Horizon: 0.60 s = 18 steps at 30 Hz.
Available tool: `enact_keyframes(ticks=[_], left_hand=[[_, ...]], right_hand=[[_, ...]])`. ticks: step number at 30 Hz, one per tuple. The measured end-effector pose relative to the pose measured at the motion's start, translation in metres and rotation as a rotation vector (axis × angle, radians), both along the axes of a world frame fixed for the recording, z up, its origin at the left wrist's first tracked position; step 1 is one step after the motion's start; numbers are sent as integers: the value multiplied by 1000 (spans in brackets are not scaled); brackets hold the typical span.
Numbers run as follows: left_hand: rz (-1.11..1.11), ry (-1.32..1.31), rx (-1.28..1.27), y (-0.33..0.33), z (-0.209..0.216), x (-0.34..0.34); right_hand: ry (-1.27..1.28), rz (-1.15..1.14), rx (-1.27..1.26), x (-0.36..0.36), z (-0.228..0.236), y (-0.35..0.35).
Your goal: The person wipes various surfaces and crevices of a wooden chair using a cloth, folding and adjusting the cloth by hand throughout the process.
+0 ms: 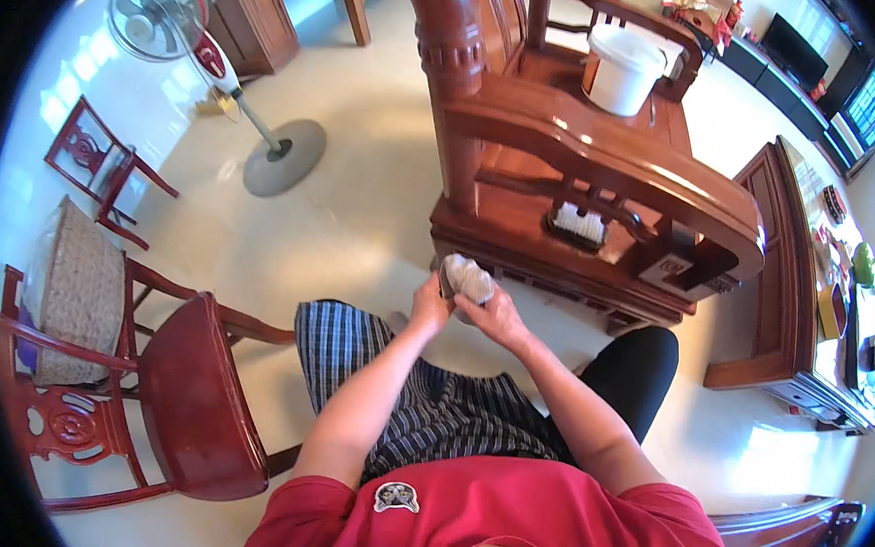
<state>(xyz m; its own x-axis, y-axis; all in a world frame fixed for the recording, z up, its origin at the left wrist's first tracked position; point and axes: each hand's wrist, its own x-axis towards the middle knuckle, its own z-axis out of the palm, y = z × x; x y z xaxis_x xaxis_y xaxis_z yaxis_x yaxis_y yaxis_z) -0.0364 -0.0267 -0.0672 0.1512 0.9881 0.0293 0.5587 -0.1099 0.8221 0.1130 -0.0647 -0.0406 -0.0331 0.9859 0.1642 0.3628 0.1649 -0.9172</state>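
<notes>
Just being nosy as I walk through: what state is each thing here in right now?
Grey cloth: bunched, gripped by both hands.
Left hand: closed on the cloth.
Right hand: closed on the cloth.
White bucket: upright on the wooden bench.
Standing fan: upright.

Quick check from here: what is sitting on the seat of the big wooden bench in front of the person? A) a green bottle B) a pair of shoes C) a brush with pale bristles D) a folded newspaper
C: a brush with pale bristles lies on the bench seat, beyond the cloth that the left hand and right hand hold.
</notes>
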Motion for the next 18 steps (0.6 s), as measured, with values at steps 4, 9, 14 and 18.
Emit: enact_keyframes(ticks=[4,9,14,18], left_hand=[[332,-673,-372,5,-11,3],[-345,-1352,-438,15,-32,3],[-312,-703,-131,43,-60,-26],[-149,-1100,-216,28,6,-5]], right_hand=[[-467,-52,285,-7,50,-12],[-506,169,392,-18,82,-31],[-577,195,451,-25,84,-43],[-565,230,430,-3,80,-44]])
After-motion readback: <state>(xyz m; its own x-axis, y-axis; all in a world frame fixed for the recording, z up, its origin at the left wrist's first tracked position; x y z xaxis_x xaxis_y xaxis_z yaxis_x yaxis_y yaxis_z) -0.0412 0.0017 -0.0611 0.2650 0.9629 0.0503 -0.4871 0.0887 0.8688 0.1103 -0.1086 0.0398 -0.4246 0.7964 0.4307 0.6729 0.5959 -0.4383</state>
